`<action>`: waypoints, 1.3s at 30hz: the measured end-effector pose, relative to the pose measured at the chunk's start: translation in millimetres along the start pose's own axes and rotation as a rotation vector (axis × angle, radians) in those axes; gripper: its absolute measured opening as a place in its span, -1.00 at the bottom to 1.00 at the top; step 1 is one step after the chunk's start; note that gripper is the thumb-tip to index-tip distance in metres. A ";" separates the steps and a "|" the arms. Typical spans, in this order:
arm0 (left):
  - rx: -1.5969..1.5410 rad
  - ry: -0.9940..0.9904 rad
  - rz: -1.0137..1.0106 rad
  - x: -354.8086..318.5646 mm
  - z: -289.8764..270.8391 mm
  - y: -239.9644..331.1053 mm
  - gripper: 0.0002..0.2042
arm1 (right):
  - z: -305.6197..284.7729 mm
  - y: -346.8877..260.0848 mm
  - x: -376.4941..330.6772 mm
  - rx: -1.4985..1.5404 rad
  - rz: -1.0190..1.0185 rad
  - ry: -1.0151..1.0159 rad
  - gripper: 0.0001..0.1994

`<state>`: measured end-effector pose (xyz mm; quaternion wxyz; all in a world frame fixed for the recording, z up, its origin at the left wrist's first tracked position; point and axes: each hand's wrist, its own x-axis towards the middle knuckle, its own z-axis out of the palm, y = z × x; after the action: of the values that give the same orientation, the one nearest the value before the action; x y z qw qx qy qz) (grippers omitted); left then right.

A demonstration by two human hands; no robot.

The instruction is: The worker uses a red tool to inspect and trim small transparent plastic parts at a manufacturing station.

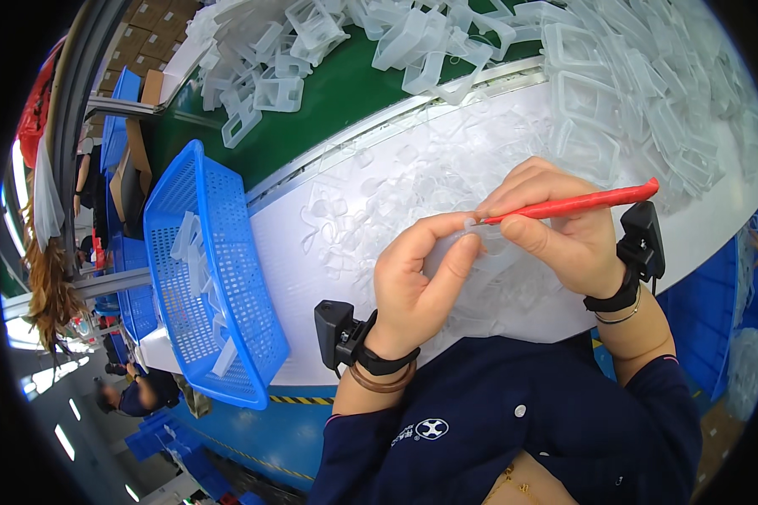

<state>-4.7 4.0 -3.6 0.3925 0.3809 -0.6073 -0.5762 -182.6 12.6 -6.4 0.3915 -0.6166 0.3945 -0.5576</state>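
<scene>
My right hand [577,252] is closed around a slim red-handled tool [585,204], held almost level, with its narrow tip pointing left. That tip reaches the fingertips of my left hand [413,282]. Between my left thumb and forefinger is a translucent plastic piece [440,254], partly hidden by the fingers, so its full shape does not show. Both hands are above a spread of small clear plastic scraps [345,223] on the white table [299,337].
At left stands a blue perforated basket [261,316] with several translucent parts inside. Rectangular plastic frames [594,97] are heaped at the far right. More frames [278,93] lie on the green conveyor belt [177,160] beyond the table. Another person [143,391] is far off at lower left.
</scene>
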 end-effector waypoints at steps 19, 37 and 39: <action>-0.167 0.078 0.009 2.1 -5.7 14.8 -0.78 | -18.5 7.0 4.0 0.054 0.058 0.210 -0.91; -0.686 0.169 0.013 9.5 -20.3 33.6 -0.67 | -5.2 11.3 -3.8 1.194 0.427 -0.350 -0.78; -0.663 0.179 -0.007 7.7 -20.1 36.1 -0.67 | -5.0 11.6 -3.9 1.168 0.385 -0.314 -0.77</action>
<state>10.3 -9.4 33.3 0.5446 0.2838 -0.3490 -0.7079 -188.5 11.5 -18.3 0.8099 -0.2934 0.0670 -0.5034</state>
